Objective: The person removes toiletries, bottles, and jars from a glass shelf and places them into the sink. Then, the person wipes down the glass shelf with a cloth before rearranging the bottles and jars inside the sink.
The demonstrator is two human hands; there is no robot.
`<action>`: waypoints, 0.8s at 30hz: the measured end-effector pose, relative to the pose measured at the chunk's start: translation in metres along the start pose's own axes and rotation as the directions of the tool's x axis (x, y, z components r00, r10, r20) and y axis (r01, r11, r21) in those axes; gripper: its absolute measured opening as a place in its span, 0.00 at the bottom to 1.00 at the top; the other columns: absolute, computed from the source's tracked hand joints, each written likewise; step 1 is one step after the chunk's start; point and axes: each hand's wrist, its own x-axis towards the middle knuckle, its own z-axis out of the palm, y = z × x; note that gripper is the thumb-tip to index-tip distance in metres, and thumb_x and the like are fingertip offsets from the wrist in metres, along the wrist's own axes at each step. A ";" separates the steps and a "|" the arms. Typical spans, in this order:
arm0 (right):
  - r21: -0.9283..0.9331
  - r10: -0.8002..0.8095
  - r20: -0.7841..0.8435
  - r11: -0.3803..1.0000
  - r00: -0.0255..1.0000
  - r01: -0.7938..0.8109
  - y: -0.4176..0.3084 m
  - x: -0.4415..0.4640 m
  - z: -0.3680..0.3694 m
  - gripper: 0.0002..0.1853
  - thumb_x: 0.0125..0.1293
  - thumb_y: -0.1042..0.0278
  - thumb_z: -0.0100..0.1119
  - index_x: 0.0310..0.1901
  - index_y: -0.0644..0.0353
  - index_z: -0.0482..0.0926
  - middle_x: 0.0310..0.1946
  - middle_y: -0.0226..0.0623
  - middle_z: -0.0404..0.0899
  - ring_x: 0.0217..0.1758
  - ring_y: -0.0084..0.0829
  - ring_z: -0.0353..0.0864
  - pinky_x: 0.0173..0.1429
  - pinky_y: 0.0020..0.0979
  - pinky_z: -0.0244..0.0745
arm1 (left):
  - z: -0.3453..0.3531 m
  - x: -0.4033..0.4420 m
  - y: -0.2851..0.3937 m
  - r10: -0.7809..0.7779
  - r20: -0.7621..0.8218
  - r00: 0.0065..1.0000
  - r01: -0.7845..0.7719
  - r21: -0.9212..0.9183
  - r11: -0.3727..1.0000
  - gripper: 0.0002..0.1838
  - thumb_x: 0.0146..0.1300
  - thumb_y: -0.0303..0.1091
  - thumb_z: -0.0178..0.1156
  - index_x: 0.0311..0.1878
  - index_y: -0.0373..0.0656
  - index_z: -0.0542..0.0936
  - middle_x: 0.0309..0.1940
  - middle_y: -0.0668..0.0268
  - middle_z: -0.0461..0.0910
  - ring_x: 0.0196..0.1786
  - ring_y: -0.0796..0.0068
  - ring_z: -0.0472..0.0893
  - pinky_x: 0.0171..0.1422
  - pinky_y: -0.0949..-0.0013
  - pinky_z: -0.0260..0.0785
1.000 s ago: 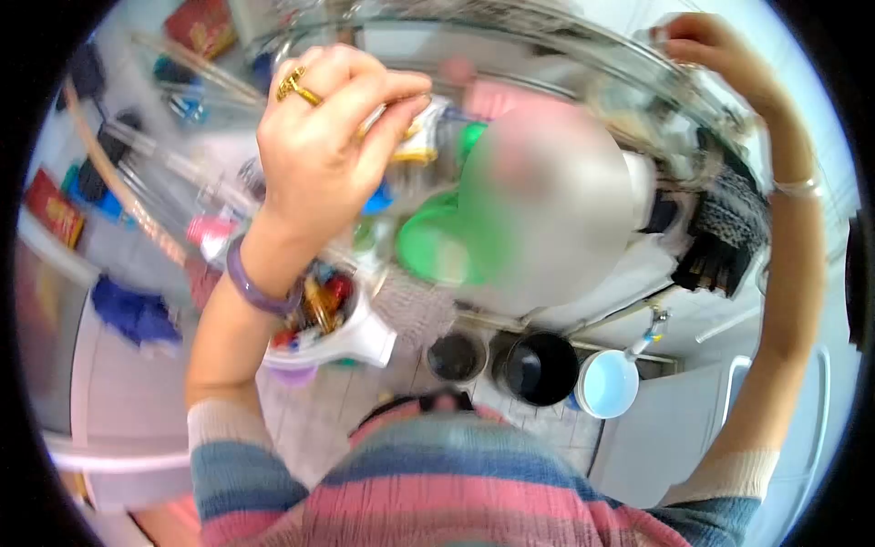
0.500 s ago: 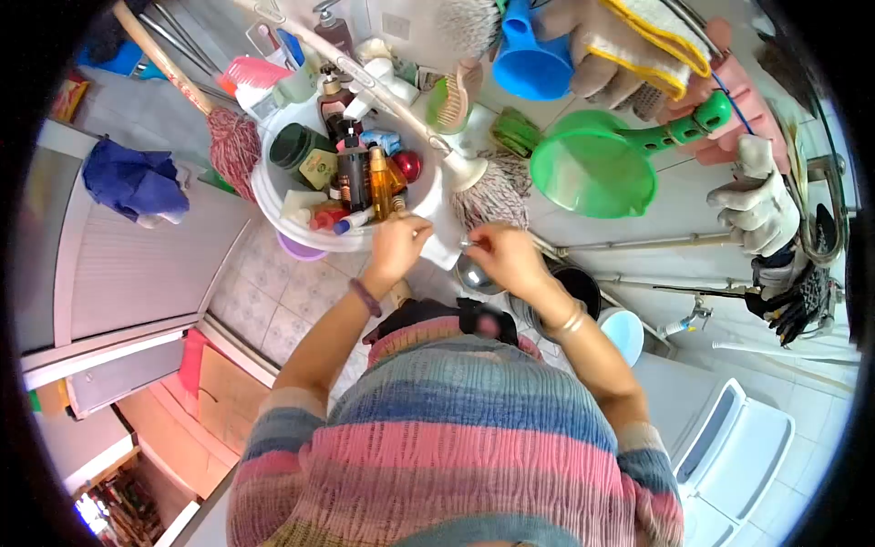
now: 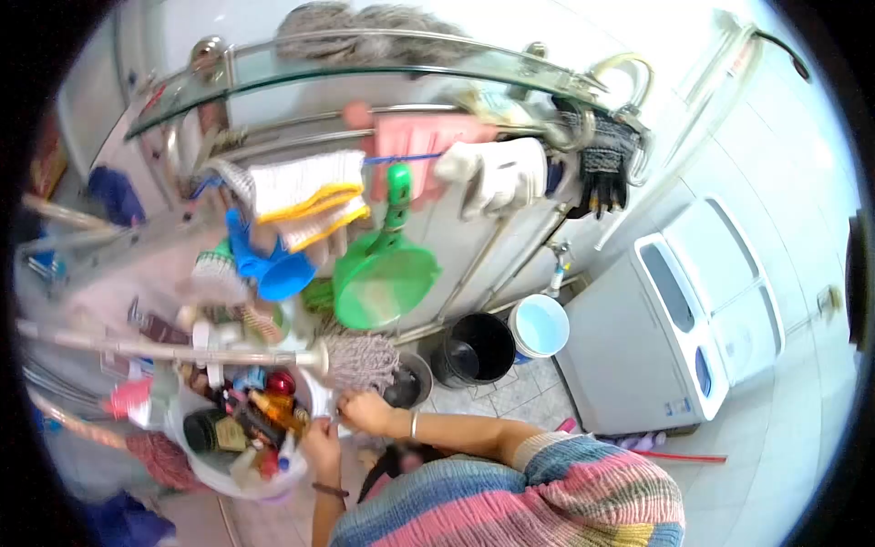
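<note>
Close together at the lower middle are my two hands, beside the right rim of a white tub (image 3: pixel 199 456) full of bottles. My left hand (image 3: pixel 321 447) has its fingers pressed together, with a dark bracelet at the wrist. Just right of it, my right hand (image 3: pixel 366 413) is closed, a pale band on its wrist. A small shiny thing shows between the hands, too small to name. A grey string mop head (image 3: pixel 361 362) hangs just above them. A dark green jar (image 3: pixel 211 430) and a red round item (image 3: pixel 280 383) lie in the tub.
A glass shelf (image 3: pixel 383 71) crosses the top, with gloves (image 3: pixel 497 173), a green dipper (image 3: pixel 383 283) and a blue dipper (image 3: pixel 284 273) hanging below. Black bucket (image 3: pixel 478 349) and white bucket (image 3: pixel 540 326) stand on the floor, left of a washing machine (image 3: pixel 629 346).
The view has swung to the right and up, bringing the shelf and washing machine into sight. Both hands, apart and raised a second ago, came together by the tub and remain close.
</note>
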 end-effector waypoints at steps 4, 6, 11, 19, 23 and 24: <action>0.308 0.024 -0.213 0.951 0.977 0.044 0.006 -0.001 -0.071 0.14 0.55 0.64 0.63 0.41 0.61 0.80 0.37 0.43 0.79 0.37 0.46 0.81 0.42 0.41 0.77 | 0.001 -0.002 -0.015 0.042 -0.007 0.999 -0.043 -0.087 0.995 0.06 0.53 0.29 0.63 0.33 0.38 0.80 0.30 0.56 0.80 0.38 0.54 0.78 0.44 0.57 0.69; 0.366 0.022 -0.379 0.922 0.925 0.128 0.018 0.001 -0.126 0.12 0.57 0.67 0.63 0.40 0.62 0.80 0.36 0.43 0.80 0.36 0.44 0.81 0.40 0.39 0.76 | -0.003 -0.003 -0.014 0.057 -0.023 0.998 -0.060 -0.150 0.987 0.05 0.54 0.27 0.62 0.33 0.37 0.80 0.30 0.53 0.79 0.38 0.52 0.77 0.44 0.56 0.68; 0.373 0.077 -0.710 0.884 0.700 0.281 0.041 -0.022 -0.289 0.08 0.56 0.75 0.64 0.39 0.62 0.81 0.32 0.38 0.79 0.30 0.31 0.79 0.33 0.28 0.74 | -0.017 -0.005 0.005 0.147 -0.186 0.971 -0.159 -0.050 0.986 0.03 0.53 0.25 0.60 0.32 0.37 0.79 0.26 0.58 0.76 0.33 0.57 0.76 0.38 0.60 0.67; -0.025 -0.018 -0.996 0.997 0.084 -0.075 0.130 -0.072 -0.499 0.06 0.54 0.74 0.66 0.35 0.59 0.85 0.25 0.34 0.74 0.24 0.23 0.70 0.29 0.24 0.65 | -0.041 0.013 0.095 0.205 -0.328 0.922 -0.227 -0.029 0.974 0.04 0.53 0.24 0.60 0.33 0.38 0.79 0.24 0.61 0.73 0.27 0.65 0.73 0.32 0.64 0.64; -0.003 0.038 -0.965 0.988 0.258 -0.154 0.152 -0.065 -0.531 0.07 0.55 0.66 0.66 0.33 0.58 0.86 0.24 0.36 0.76 0.25 0.29 0.74 0.32 0.29 0.68 | -0.031 0.019 0.133 0.229 -0.344 0.910 -0.248 -0.012 0.969 0.03 0.53 0.23 0.61 0.32 0.38 0.80 0.25 0.61 0.74 0.25 0.65 0.73 0.30 0.65 0.64; -0.004 0.046 -0.952 0.986 0.304 -0.164 0.155 -0.063 -0.534 0.08 0.55 0.65 0.67 0.33 0.58 0.86 0.24 0.36 0.76 0.26 0.31 0.75 0.32 0.30 0.69 | -0.027 0.021 0.136 0.238 -0.353 0.905 -0.262 -0.022 0.965 0.04 0.52 0.22 0.61 0.32 0.38 0.79 0.25 0.61 0.74 0.24 0.66 0.73 0.29 0.65 0.64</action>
